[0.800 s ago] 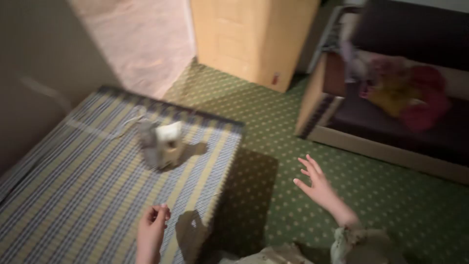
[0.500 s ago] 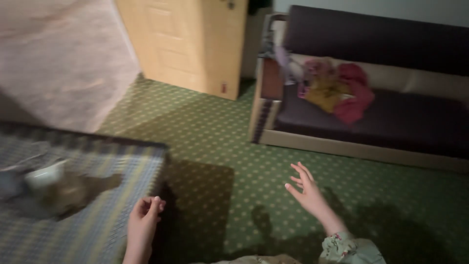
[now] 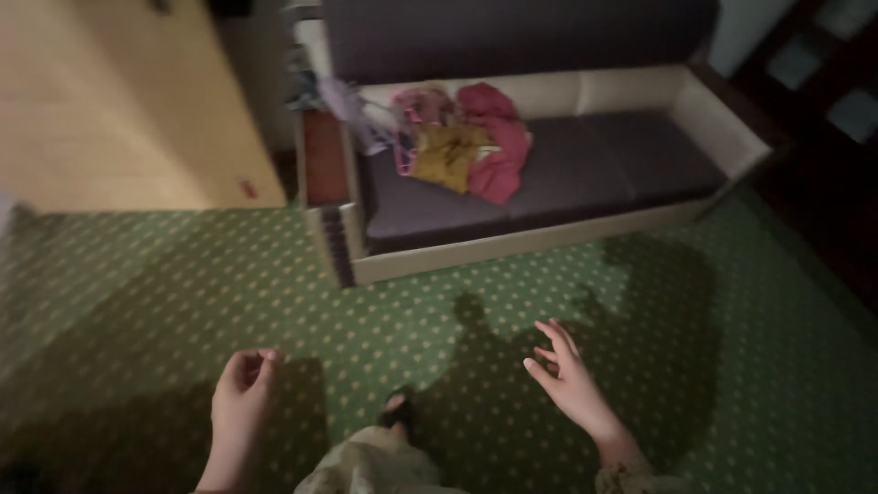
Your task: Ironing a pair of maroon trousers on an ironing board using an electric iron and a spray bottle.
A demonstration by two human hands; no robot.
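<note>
I see my left hand (image 3: 240,389) low in the view, its fingers curled loosely together with thumb and forefinger tips touching; whether anything tiny sits between them I cannot tell. My right hand (image 3: 569,380) hangs out to the other side, its fingers spread apart and holding nothing. Both hover above the green carpet with small pale dots (image 3: 165,293), and neither touches it. Between them, at the bottom edge, a pale cloth-covered knee (image 3: 370,467) shows with a toe (image 3: 395,402) peeking beyond it. Well ahead of the hands stands a long dark purple sofa with a cream frame (image 3: 594,165). On its left seat lies a heap of red, pink and mustard-yellow clothes (image 3: 462,146). To the left of the sofa is a light wooden door (image 3: 119,110). Dark shadows of my arms fall across the carpet.
</note>
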